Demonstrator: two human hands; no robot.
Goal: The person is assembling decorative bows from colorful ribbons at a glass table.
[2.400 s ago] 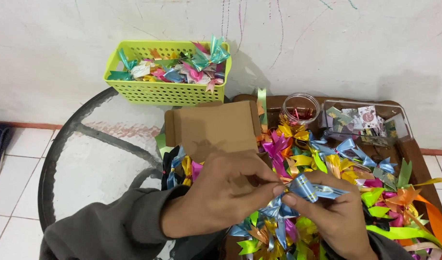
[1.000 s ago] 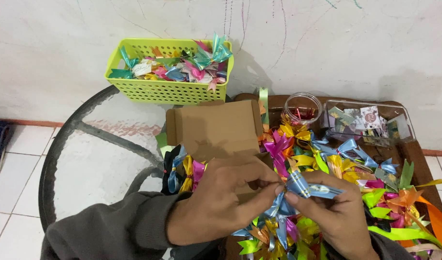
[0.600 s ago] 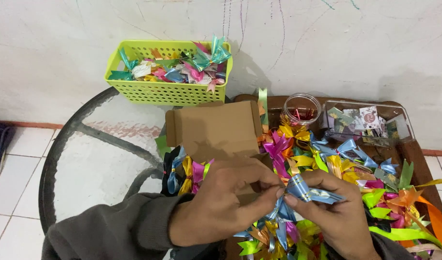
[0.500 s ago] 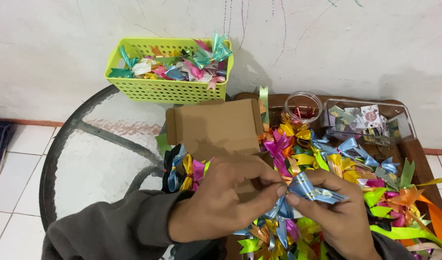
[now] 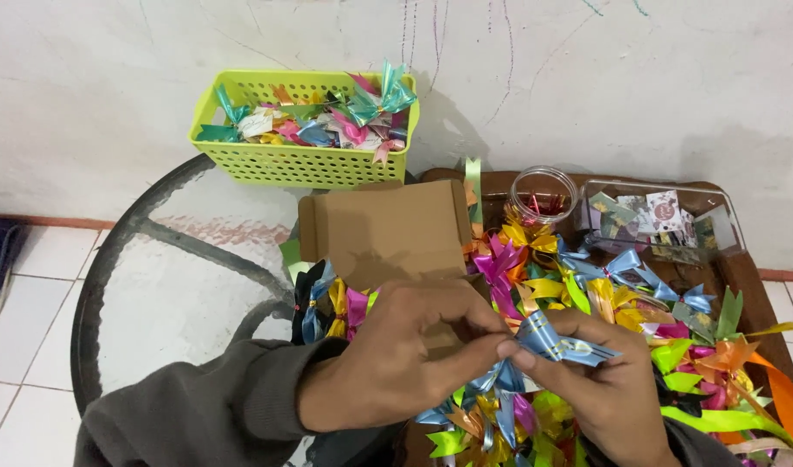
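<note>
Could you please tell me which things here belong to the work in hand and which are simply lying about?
In hand:
- shiny light-blue ribbon bow, pinched by left hand and right hand
- heap of coloured ribbon bows, beneath both hands

Lying about:
- lime-green plastic basket of bows
- brown cardboard box
- small clear jar
- clear plastic tray
- round glass table

Your left hand [image 5: 396, 359] came in from the lower left, back facing up, knuckles raised and fingers curled, thumb and forefinger pinched at the tips. Your right hand [image 5: 600, 380] lay just beside it, fingers bent inward, its fingertips meeting the left's. A grey sleeve covered your left forearm to the wrist.
</note>
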